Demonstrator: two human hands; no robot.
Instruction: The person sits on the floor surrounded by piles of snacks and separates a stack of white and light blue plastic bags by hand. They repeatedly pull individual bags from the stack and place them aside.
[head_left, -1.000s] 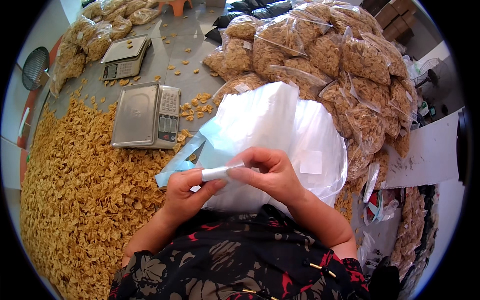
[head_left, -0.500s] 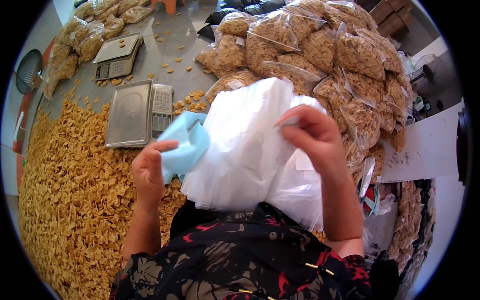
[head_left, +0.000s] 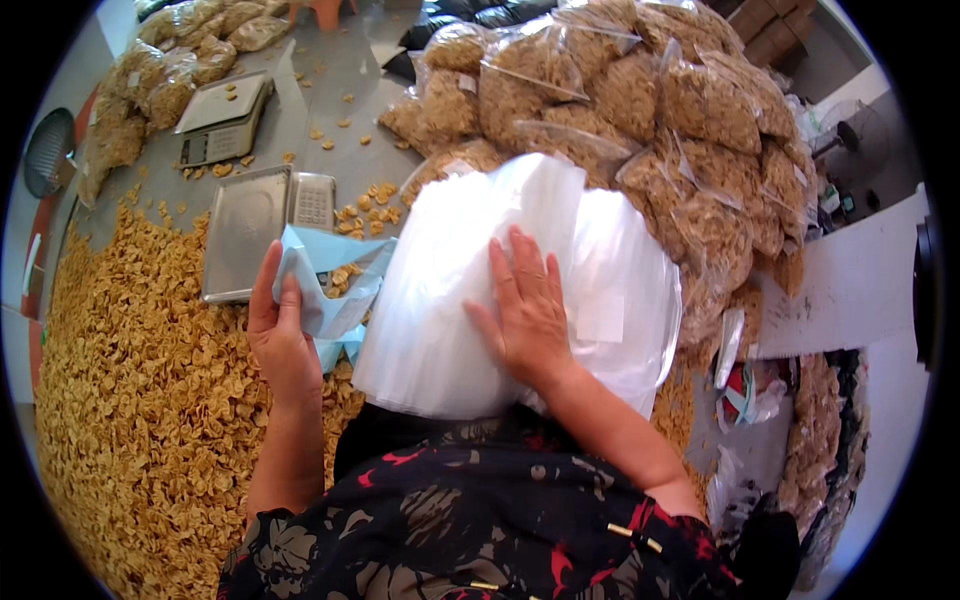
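Observation:
A stack of clear plastic bags (head_left: 430, 290) lies over my lap, and a second stack of plastic bags (head_left: 635, 260) sits against its right side. One white square label (head_left: 600, 319) shows on the right stack. My right hand (head_left: 527, 315) rests flat on the left stack, fingers spread; whatever is under the palm is hidden. My left hand (head_left: 283, 325) pinches a creased light-blue paper sheet (head_left: 310, 285) between thumb and fingers. The sheet looks like label backing and hangs beside the left stack, with openings through which the floor shows.
Loose golden chips (head_left: 150, 400) cover the floor at left. A digital scale (head_left: 245, 230) stands beyond my left hand, and another scale (head_left: 225, 115) behind it. Filled clear bags (head_left: 600, 90) are piled at the back right. A white board (head_left: 840, 280) stands at far right.
My right hand has come down and left from above the right stack, its fingers opening flat onto the left stack. My left hand has moved slightly left with the blue sheet.

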